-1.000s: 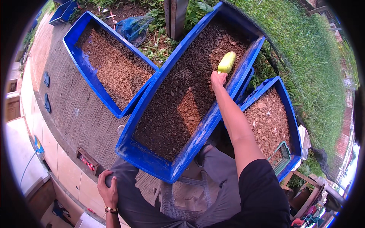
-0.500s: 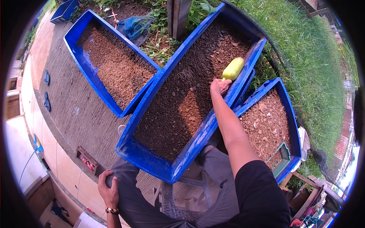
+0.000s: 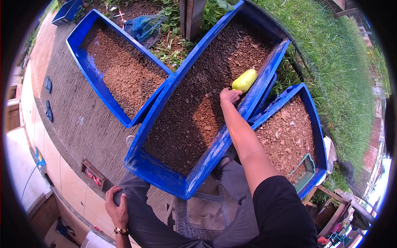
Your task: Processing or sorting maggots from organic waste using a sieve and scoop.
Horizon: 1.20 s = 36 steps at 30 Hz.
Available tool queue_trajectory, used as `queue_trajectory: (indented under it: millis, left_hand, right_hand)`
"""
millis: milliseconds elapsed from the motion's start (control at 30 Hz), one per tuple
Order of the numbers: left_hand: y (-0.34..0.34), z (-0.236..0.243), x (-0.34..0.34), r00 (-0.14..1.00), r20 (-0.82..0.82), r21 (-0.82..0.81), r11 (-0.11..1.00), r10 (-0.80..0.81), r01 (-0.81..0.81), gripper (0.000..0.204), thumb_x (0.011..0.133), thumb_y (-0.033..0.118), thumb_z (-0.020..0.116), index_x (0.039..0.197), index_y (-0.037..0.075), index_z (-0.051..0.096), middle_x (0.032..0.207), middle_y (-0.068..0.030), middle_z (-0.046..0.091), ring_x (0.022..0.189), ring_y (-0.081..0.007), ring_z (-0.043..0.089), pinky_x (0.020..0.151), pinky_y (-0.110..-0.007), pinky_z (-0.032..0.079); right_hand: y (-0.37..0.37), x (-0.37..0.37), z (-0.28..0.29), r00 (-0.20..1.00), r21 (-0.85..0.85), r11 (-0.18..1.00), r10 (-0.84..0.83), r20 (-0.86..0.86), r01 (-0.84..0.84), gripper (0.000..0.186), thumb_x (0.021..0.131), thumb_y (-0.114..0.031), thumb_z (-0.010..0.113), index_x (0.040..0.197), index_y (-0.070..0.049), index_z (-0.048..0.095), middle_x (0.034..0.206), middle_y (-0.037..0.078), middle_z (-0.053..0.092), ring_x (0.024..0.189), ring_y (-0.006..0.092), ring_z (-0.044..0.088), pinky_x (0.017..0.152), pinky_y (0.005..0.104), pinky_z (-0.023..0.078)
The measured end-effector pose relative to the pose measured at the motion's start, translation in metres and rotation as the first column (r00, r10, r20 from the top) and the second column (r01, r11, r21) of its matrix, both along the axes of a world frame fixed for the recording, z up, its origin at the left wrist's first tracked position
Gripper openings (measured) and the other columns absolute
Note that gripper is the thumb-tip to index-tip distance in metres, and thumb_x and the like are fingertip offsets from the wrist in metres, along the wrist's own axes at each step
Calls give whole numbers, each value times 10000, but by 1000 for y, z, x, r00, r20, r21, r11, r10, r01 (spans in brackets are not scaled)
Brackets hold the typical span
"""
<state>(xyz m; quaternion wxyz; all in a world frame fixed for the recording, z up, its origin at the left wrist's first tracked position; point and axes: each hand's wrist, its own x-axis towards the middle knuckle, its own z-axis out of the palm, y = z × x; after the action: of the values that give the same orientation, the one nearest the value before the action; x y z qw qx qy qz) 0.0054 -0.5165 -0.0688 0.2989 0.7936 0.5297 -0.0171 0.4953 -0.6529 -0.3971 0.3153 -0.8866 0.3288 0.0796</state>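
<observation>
The yellow-green oblong fruit (image 3: 245, 80) lies in the middle blue trough (image 3: 215, 149), against its right wall near the far end, long axis running from near-left to far-right. Right hand (image 3: 229, 96) sits just nearside of the fruit, fingers curled, gripping nothing visible; contact cannot be confirmed. The trough holds coarse, crumbly brown fill. Left hand (image 3: 117, 206) rests on the knee, fingers bent over grey fabric

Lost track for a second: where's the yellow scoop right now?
In the head view, the yellow scoop is in the middle blue trough, against its right wall near the far end, just beyond the right hand.
</observation>
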Motion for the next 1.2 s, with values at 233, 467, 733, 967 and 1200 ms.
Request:
queue_trajectory:
  millis: [233,467,733,967,1200]
  left_hand:
    - [1,1,-4,1000,-1,-4,1000,6,-6,217,804,102,660,999,8,643,1116,-175,652,1085,-338,613,993,-403,436]
    - [3,2,1,1000,0,-9,1000,14,-14,214,804,106,661,994,11,644,1116,-170,654,1084,-339,614,996,-403,435]
    - [1,-2,-2,1000,0,-4,1000,18,-18,214,803,109,661,995,15,647,1116,-165,656,1076,-341,615,990,-406,438]
    - [0,0,-3,1000,-6,6,1000,14,-14,210,806,113,665,993,20,650,1113,-163,657,1067,-343,616,979,-407,441]
    - [-1,-2,-9,1000,3,16,1000,3,-3,209,811,127,671,990,22,653,1102,-154,659,1065,-338,617,974,-408,446]
  right_hand:
    - [-9,18,6,996,141,990,27,-84,-15,504,815,-168,566,1172,120,358,1206,383,565,1198,459,561,1048,479,442]
    - [-35,37,-8,981,173,969,188,-43,-178,551,820,-211,543,1225,131,394,1262,386,544,1205,475,552,1049,461,446]
    - [-40,28,-14,858,81,855,506,82,-512,339,795,-153,499,1061,55,469,1044,385,623,1070,487,615,951,500,484]
    - [-34,13,10,683,24,684,730,-41,-729,487,865,-235,565,1213,78,428,1135,359,616,1081,497,607,960,523,485]
    - [-41,10,47,418,26,424,899,-132,-905,473,868,-227,535,1198,91,419,1121,369,617,1069,507,604,959,536,481]
